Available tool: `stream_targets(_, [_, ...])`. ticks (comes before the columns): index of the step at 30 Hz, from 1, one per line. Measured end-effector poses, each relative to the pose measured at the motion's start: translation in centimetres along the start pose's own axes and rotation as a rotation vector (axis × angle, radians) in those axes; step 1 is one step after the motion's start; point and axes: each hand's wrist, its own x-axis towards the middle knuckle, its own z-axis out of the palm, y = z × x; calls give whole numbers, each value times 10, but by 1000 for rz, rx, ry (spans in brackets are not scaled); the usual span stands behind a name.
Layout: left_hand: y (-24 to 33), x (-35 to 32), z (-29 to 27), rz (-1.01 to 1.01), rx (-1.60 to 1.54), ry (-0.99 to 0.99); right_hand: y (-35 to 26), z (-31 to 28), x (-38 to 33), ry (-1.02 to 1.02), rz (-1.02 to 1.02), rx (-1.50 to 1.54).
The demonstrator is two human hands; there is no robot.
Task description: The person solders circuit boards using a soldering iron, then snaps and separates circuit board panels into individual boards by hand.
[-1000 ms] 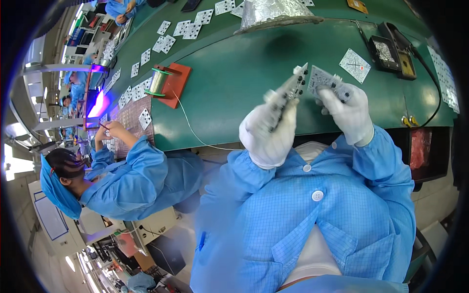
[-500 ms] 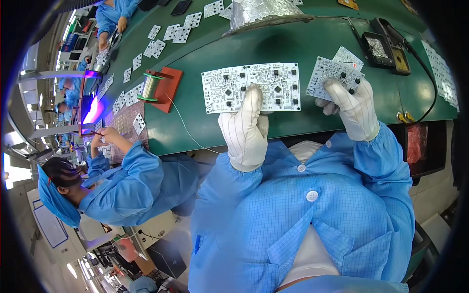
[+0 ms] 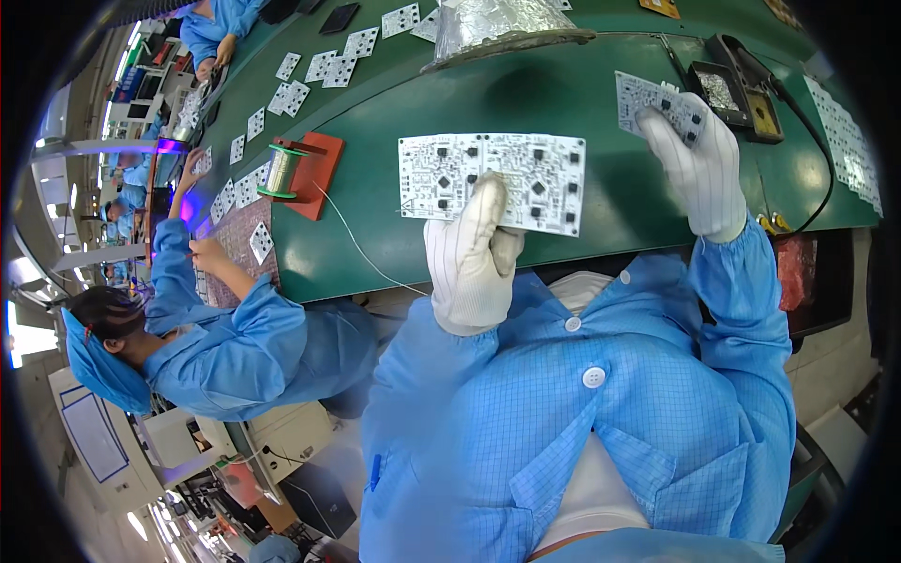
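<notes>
A large white circuit board (image 3: 493, 180) lies flat on the green bench (image 3: 601, 66), its near edge clamped in the left hand (image 3: 472, 258) fingers. Right of it, the right hand (image 3: 696, 164) fingers pinch a smaller circuit board (image 3: 646, 94); a solder spool (image 3: 278, 171) stands to its left.
</notes>
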Motion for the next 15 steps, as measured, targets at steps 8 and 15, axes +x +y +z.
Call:
stream_targets(8, [-24, -2, -11, 476, 659, -2, -44, -45, 1, -169, -31, 568])
stream_targets(15, [-10, -6, 4, 227, 212, 61, -36, -53, 14, -198, -1, 991])
